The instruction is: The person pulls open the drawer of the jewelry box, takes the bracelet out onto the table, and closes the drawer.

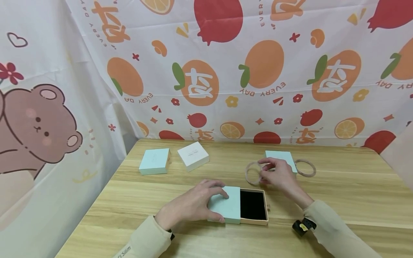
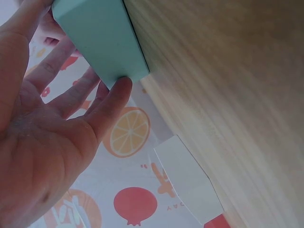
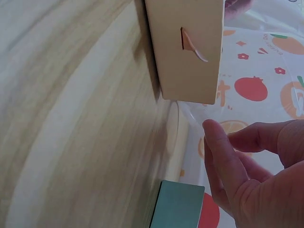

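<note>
A mint-green drawer box (image 1: 230, 204) lies in front of me, its drawer (image 1: 265, 208) pulled out to the right, showing a black lining (image 1: 252, 204). My left hand (image 1: 195, 204) grips the box's sleeve, thumb on the front side and a fingertip on top; in the left wrist view, fingers lie along the green sleeve (image 2: 102, 42). Behind the drawer, my right hand (image 1: 278, 174) pinches a pale, translucent bangle (image 1: 246, 173) at its right edge. The right wrist view shows that hand's thumb and fingers near the drawer's beige front (image 3: 190, 71), which carries a small ribbon tab (image 3: 192, 45).
Right behind my right hand sits another mint-green box (image 1: 279, 155), with a pinkish-brown bangle (image 1: 308, 175) beside it. At the back left are a third mint-green box (image 1: 155, 161) and a white box (image 1: 193, 156). A fruit-print cloth (image 1: 226, 71) hangs behind the wooden table (image 1: 129, 211).
</note>
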Motion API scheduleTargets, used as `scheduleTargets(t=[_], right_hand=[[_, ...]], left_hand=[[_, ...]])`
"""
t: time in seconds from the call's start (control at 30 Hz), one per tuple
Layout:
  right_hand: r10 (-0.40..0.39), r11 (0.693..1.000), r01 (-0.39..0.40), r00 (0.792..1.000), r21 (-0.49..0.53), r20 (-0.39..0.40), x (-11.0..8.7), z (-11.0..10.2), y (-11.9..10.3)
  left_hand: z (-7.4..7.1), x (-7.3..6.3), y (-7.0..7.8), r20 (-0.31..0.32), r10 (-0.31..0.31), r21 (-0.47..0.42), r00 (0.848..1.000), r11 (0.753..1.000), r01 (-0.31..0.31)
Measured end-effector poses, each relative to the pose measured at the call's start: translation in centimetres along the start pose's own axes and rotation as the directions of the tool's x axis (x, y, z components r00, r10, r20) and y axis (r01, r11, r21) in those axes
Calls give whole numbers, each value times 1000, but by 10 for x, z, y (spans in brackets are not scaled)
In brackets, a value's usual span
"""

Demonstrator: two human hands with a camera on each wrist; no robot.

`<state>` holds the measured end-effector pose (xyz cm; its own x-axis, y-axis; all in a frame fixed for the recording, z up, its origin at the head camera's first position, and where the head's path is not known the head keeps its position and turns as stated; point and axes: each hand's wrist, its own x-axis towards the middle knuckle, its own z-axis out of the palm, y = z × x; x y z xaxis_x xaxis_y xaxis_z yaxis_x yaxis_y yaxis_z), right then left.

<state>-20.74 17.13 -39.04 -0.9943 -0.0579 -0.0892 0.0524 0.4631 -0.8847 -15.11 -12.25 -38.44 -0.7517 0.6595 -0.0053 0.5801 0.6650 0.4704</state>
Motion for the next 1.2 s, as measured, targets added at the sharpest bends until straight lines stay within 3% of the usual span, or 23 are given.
scheduleTargets(t=[0.3, 0.43, 0.67, 0.9, 1.0, 1.07, 1.2], right_hand=[[-78, 981, 82, 996, -175, 30, 3, 6, -2], [-131, 951, 145, 989, -274, 68, 4, 7, -4], [-269, 836, 321, 947, -444, 177, 8, 10, -5], [-405, 670, 482, 875, -564, 266, 10, 15, -2], [-451, 614, 518, 849, -595, 274, 11, 16, 1], [-462, 594, 524, 843, -611, 274, 13, 17, 2], [-450, 576, 504, 853, -644, 264, 17, 19, 3]], left_hand=[[1, 0, -1, 5, -1, -9, 1000, 1000, 1], [1, 0, -1, 3, 0, -14, 1000, 1000, 0], [2, -1, -1, 2, -1, -16, 1000, 1000, 1], [2, 0, -2, 5, -11, -18, 1000, 1000, 11], [2, 0, -2, 5, -11, -20, 1000, 1000, 11], [2, 0, -2, 3, -12, -21, 1000, 1000, 12], [1, 0, -2, -2, -14, -15, 1000, 1000, 14]])
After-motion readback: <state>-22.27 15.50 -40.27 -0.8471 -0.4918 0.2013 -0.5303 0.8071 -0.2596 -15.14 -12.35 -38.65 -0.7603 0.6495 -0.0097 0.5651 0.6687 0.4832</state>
